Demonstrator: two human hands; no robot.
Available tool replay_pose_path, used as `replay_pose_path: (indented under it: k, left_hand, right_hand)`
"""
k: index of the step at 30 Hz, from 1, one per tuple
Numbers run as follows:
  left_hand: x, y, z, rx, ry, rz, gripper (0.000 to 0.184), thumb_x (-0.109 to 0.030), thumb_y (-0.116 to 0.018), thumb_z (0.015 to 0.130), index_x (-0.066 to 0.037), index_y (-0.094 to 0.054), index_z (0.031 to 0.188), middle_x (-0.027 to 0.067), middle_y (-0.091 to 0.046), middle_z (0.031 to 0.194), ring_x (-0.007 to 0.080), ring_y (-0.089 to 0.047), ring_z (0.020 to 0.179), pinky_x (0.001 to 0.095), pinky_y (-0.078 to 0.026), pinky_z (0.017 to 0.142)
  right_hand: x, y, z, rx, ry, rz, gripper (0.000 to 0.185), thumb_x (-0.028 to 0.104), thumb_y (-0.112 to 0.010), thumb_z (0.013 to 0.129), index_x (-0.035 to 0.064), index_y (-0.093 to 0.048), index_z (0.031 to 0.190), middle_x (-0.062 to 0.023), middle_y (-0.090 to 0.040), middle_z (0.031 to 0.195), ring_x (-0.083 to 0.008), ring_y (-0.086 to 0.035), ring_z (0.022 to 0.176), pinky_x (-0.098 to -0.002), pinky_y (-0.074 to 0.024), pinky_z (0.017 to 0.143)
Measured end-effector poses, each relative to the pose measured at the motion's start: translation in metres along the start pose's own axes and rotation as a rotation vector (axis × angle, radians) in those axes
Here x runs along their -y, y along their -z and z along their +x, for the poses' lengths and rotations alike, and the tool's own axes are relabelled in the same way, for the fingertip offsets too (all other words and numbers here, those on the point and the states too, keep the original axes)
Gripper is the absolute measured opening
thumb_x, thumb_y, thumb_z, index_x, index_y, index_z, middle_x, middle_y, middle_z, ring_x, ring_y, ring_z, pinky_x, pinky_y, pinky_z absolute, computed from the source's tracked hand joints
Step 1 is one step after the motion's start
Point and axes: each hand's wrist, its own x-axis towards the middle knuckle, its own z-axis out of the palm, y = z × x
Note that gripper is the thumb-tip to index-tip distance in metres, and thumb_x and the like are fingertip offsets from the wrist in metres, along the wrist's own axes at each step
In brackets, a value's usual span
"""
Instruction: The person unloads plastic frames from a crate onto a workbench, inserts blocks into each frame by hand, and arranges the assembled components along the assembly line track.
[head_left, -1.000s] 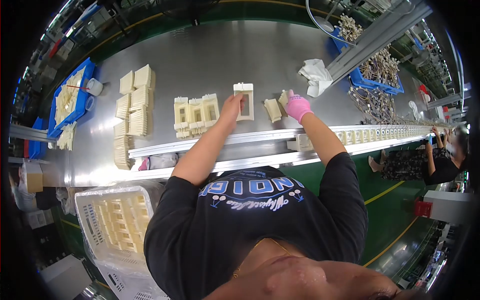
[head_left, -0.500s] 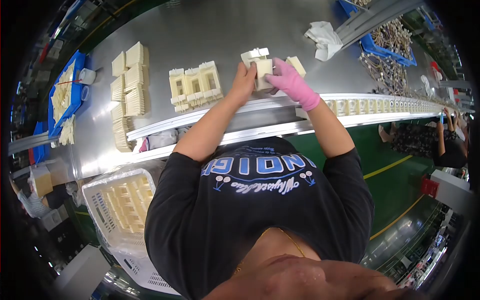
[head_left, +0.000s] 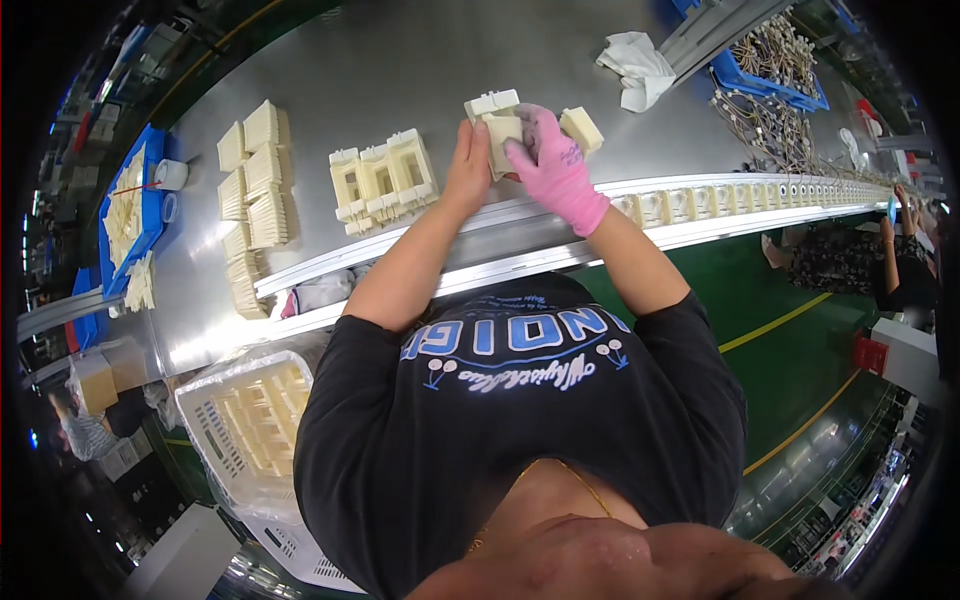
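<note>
A cream plastic frame (head_left: 490, 103) is between my two hands above the metal table. Bare and at its left side, my left hand (head_left: 467, 170) is closed on the frame's edge. My right hand (head_left: 550, 160), in a pink glove, grips a cream flat piece (head_left: 503, 145) that lies over the frame's opening. The piece and the fingers hide most of the frame. Just right of the glove lies another small stack of cream pieces (head_left: 582, 130). To the left, several cream frames (head_left: 383, 180) stand side by side on the table.
Rows of cream pieces (head_left: 263, 175) and a blue tray (head_left: 150, 215) are at the left. A white cloth (head_left: 638, 70) and a blue bin of cables (head_left: 775, 85) lie at the right. A metal rail (head_left: 560, 205) runs along the near edge. A co-worker (head_left: 900, 265) is far right.
My right hand has brought a flat piece from the small stack to the frame. My left hand has stayed with the frame, now lifted and tilted. The view has shifted.
</note>
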Motion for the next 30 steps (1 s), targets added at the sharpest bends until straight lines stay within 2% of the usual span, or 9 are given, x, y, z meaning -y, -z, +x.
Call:
replay_pose_path:
  k: [7, 13, 16, 19, 22, 25, 26, 27, 30]
  left_hand:
    - [-0.01, -0.001, -0.006, -0.051, -0.142, 0.246, 0.035, -0.034, -0.032, 0.096, -0.005, -0.039, 0.115, 0.0083, -0.049, 0.102, 0.0134, -0.047, 0.092, 0.0263, -0.04, 0.081]
    - [-0.028, -0.009, -0.01, 0.133, 0.233, -0.048, 0.039, -0.035, -0.041, 0.092, -0.005, -0.036, 0.117, 0.0093, -0.05, 0.104, 0.0169, -0.054, 0.088, 0.0316, -0.052, 0.058]
    - [-0.013, -0.001, -0.004, 0.174, 0.337, -0.09, 0.037, -0.032, -0.046, 0.09, -0.009, -0.039, 0.118, 0.0097, -0.054, 0.101, 0.0227, -0.059, 0.086, 0.0362, -0.052, 0.059]
    - [-0.024, -0.009, -0.008, 0.2, 0.335, -0.179, 0.033, -0.027, -0.05, 0.088, -0.005, -0.043, 0.112, 0.0113, -0.057, 0.092, 0.0251, -0.062, 0.076, 0.0357, -0.051, 0.048]
    - [-0.043, -0.002, -0.009, 0.428, 0.49, -0.135, 0.033, -0.024, -0.053, 0.086, 0.0, -0.045, 0.109, 0.0124, -0.059, 0.089, 0.0258, -0.062, 0.077, 0.0363, -0.052, 0.05]
    - [-0.052, 0.009, -0.008, 0.698, 0.643, 0.005, 0.037, -0.024, -0.056, 0.085, 0.002, -0.048, 0.11, 0.0139, -0.06, 0.088, 0.0243, -0.064, 0.074, 0.0338, -0.053, 0.063]
    - [-0.055, 0.013, -0.008, 0.786, 0.681, 0.066, 0.038, -0.025, -0.056, 0.085, 0.001, -0.048, 0.111, 0.0149, -0.061, 0.089, 0.0242, -0.064, 0.074, 0.0331, -0.053, 0.065]
    - [-0.059, 0.017, -0.003, 0.833, 0.472, 0.32, 0.032, -0.018, -0.056, 0.084, -0.001, -0.051, 0.111, 0.0118, -0.059, 0.103, 0.0206, -0.058, 0.099, 0.0343, -0.047, 0.082]
    - [-0.059, 0.05, 0.018, 0.673, 0.092, 0.724, 0.031, -0.01, -0.055, 0.08, -0.01, -0.056, 0.11, 0.009, -0.051, 0.12, 0.0213, -0.045, 0.116, 0.0393, -0.034, 0.096]
  right_hand:
    - [0.001, 0.002, 0.004, 0.052, 0.096, -0.089, 0.035, 0.01, -0.056, 0.081, 0.0012, -0.042, 0.112, -0.0069, -0.054, 0.069, -0.0109, -0.054, 0.057, -0.0254, -0.0445, 0.053]
    - [0.018, 0.022, 0.002, 0.296, -0.155, 0.333, 0.038, 0.007, -0.054, 0.08, 0.0019, -0.045, 0.116, -0.0017, -0.052, 0.068, -0.0083, -0.05, 0.056, -0.0238, -0.043, 0.052]
    - [0.013, 0.04, 0.007, 0.361, -0.279, 0.449, 0.039, 0.007, -0.053, 0.081, 0.0036, -0.046, 0.119, -0.004, -0.055, 0.08, -0.0088, -0.052, 0.066, -0.0223, -0.0443, 0.06]
    - [-0.007, 0.042, 0.009, 0.0, -0.043, 0.481, 0.034, 0.007, -0.052, 0.079, 0.0041, -0.051, 0.113, -0.0084, -0.057, 0.094, -0.0113, -0.054, 0.078, -0.0235, -0.0441, 0.072]
    - [0.008, 0.048, 0.017, 0.046, 0.324, 0.247, 0.033, 0.015, -0.055, 0.076, 0.0041, -0.054, 0.107, -0.0075, -0.057, 0.091, -0.0133, -0.054, 0.082, -0.0276, -0.0443, 0.074]
    - [0.025, 0.054, 0.012, 0.391, 0.354, 0.451, 0.025, 0.013, -0.055, 0.074, 0.0036, -0.058, 0.096, -0.0058, -0.056, 0.093, -0.0154, -0.052, 0.085, -0.0286, -0.0418, 0.079]
    - [0.027, 0.057, 0.008, 0.498, 0.202, 0.388, 0.023, 0.015, -0.055, 0.074, 0.0037, -0.057, 0.094, -0.0061, -0.055, 0.092, -0.0155, -0.051, 0.086, -0.0289, -0.0411, 0.079]
    - [0.028, 0.06, 0.003, 0.603, 0.05, 0.323, 0.022, 0.017, -0.055, 0.074, 0.0038, -0.057, 0.091, -0.0064, -0.055, 0.092, -0.0156, -0.051, 0.086, -0.0292, -0.0404, 0.079]
    - [0.036, 0.064, -0.008, 0.684, -0.056, -0.162, 0.023, 0.024, -0.058, 0.073, 0.0048, -0.056, 0.085, -0.0096, -0.052, 0.087, -0.021, -0.05, 0.089, -0.033, -0.0388, 0.078]
